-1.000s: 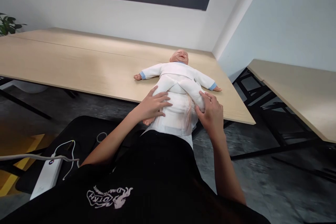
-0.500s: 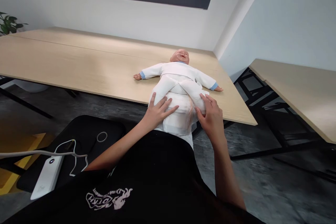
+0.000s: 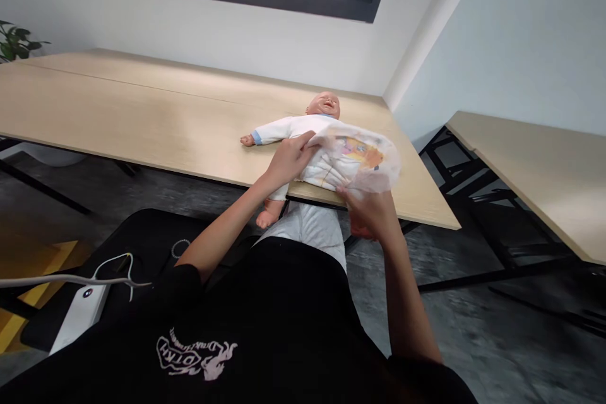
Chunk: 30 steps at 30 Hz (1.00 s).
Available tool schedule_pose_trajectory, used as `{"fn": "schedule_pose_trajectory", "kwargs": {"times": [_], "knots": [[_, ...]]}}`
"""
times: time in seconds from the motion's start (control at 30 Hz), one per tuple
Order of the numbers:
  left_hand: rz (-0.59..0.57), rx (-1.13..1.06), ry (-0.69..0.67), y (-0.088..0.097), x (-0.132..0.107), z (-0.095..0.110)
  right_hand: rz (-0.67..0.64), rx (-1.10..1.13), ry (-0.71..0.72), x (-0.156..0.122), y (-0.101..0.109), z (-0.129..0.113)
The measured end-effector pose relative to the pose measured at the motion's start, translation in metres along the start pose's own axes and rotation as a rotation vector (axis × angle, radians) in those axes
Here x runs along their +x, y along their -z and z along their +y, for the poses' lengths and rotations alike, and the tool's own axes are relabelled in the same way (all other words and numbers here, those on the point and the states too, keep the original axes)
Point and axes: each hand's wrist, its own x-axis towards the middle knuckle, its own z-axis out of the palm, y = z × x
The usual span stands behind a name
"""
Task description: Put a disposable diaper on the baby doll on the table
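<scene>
A baby doll (image 3: 326,105) in a white outfit with blue cuffs lies on its back at the table's front edge, its legs hanging over. Above its body a white diaper (image 3: 362,153) with a coloured print is held up, partly blurred. My left hand (image 3: 291,159) pinches the diaper's left side near the doll's belly. At the lower right edge, my right hand (image 3: 372,205) grips it too. One bare foot (image 3: 268,214) of the doll dangles below my left hand; the other is mostly behind my right hand. The diaper hides the doll's arm on the right.
The wooden table (image 3: 142,113) runs left along the wall under a window. A second table (image 3: 534,164) stands to the right across a gap. On a black chair (image 3: 156,233) at the lower left lie a white power bank (image 3: 85,312) with a cable and a bracelet (image 3: 180,248).
My hands have lifted the diaper away from between the doll's legs and raised it over its body. The doll's legs, folded up before, now hang over the table edge.
</scene>
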Motion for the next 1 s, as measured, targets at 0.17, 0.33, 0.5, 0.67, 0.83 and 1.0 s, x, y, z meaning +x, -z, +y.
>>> {"fn": "schedule_pose_trajectory", "kwargs": {"times": [0.17,0.33,0.5,0.67,0.83,1.0], "knots": [[0.034,-0.290,0.078,-0.013,0.043,-0.014,0.077,0.336,-0.106,0.069,-0.002,-0.009],[0.039,-0.340,0.214,-0.011,0.072,-0.044,0.017,0.421,-0.165,0.124,-0.016,-0.010],[0.040,-0.161,0.365,-0.014,0.085,-0.070,-0.140,0.438,-0.396,0.136,-0.030,-0.006],[0.146,-0.033,0.367,-0.019,0.084,-0.073,-0.096,0.451,-0.450,0.136,-0.041,0.012],[0.235,0.083,0.265,-0.018,0.078,-0.059,-0.105,0.465,-0.288,0.139,-0.046,0.023],[0.140,0.190,0.072,-0.024,0.079,-0.052,-0.136,0.309,-0.280,0.147,-0.045,0.025]]}}
